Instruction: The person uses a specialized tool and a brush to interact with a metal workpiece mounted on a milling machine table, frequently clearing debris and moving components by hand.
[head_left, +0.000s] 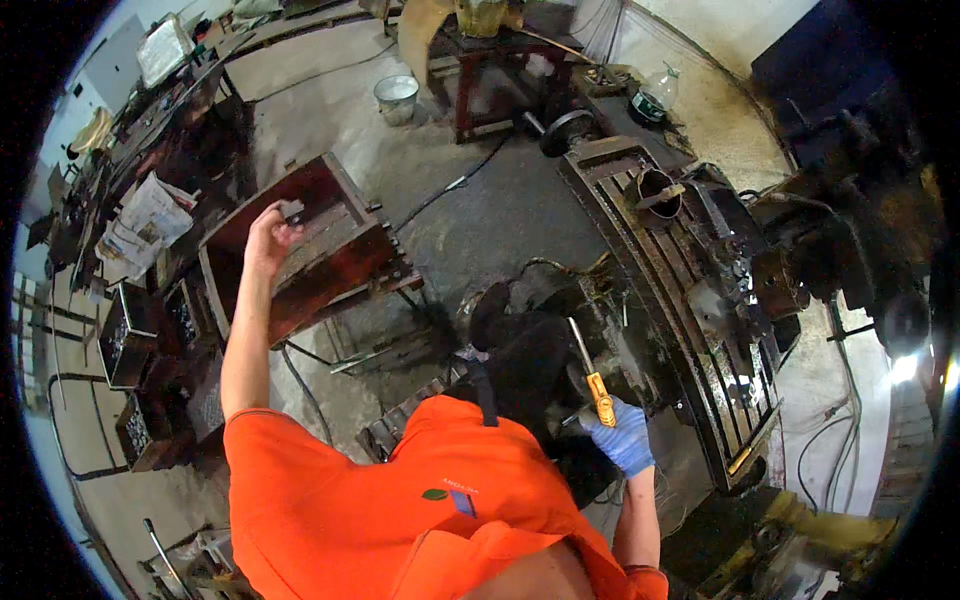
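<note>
My left hand [268,235], bare, is raised out to the left and grips a small grey metal piece [292,210] over the open rust-red steel box frame [330,265]. My right hand [622,435], in a blue glove, is down by my hip. It is shut on a tool with an orange handle and a long pale blade or shaft [592,370] that points up and away from me. The tool sits beside the near edge of a dirty slotted machine table [690,300]. My orange shirt fills the lower middle of the view.
A metal bucket [396,98] stands on the concrete floor at the back, near a red-legged bench [500,70]. Crates of dark parts [130,335] and crumpled newspaper [148,220] lie at left. A black cable [450,185] crosses the floor. Dark machine bulk rises at right.
</note>
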